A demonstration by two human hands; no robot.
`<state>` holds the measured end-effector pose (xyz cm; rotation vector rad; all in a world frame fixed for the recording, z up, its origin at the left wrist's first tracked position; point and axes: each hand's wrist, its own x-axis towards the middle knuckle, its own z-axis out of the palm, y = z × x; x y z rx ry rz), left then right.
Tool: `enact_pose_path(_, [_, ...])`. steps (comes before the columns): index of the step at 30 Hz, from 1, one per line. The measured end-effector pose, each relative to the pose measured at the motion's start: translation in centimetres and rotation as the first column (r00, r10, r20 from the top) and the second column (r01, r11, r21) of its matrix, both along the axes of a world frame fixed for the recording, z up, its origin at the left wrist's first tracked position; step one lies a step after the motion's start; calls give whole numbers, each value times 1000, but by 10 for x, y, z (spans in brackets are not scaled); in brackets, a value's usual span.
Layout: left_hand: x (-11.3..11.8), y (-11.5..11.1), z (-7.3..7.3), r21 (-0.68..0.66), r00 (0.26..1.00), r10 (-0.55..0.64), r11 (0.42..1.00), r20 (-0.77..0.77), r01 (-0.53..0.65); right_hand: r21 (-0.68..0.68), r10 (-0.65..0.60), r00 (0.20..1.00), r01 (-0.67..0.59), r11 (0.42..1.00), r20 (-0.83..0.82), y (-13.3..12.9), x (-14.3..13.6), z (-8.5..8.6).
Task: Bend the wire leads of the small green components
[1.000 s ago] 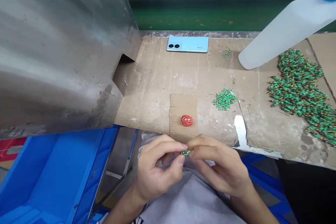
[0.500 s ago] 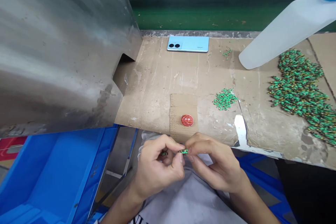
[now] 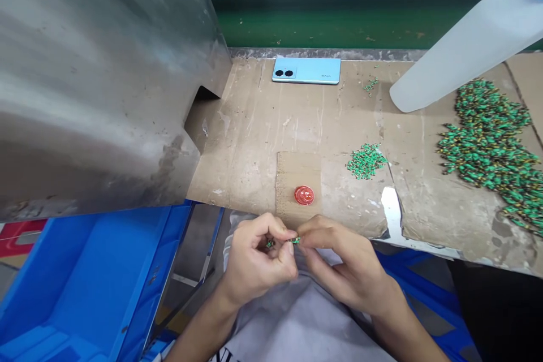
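Observation:
My left hand is closed in a pinch on a small green part with dark, brassy bits. More small green pieces show inside its curled fingers. The thumb and fingertips of my right hand close on the right end of the same part, so the fingertips of both hands nearly meet. Just beyond them, a blob of glossy red paste in a small round holder sits on a cardboard piece. A small heap of green parts lies to the right of it.
A large pile of green and brassy parts spreads at the right, near a leaning white plastic bottle. A light blue phone lies at the back. A metal housing blocks the left, above a blue bin.
Both hands stay together in front of the table edge, with small finger shifts on the green part. The whole view has shifted slightly.

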<state>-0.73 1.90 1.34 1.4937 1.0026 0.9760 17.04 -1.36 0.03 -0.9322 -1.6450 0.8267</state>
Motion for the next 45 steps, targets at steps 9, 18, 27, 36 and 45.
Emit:
enact_pose_path(9, [-6,4,-7,167,972,-70,985,225,32,-367,-86,926,-60,928,-368,-13,-1,5])
enact_pose_path(18, [-3,3,-7,158,925,-133,984,356,81,-256,-36,966,-31,966,-254,-13,-1,4])
enact_pose_path(27, [1,4,-13,207,920,-62,978,386,-21,-228,-28,982,-15,974,-188,-11,0,5])
enact_pose_path(36, [5,2,-17,219,912,-59,975,406,-35,-249,0,977,-55,967,-215,-12,1,4])
enact_pose_path(45, [5,7,-21,182,907,-138,981,399,69,-257,-44,981,-6,967,-188,-9,3,5])
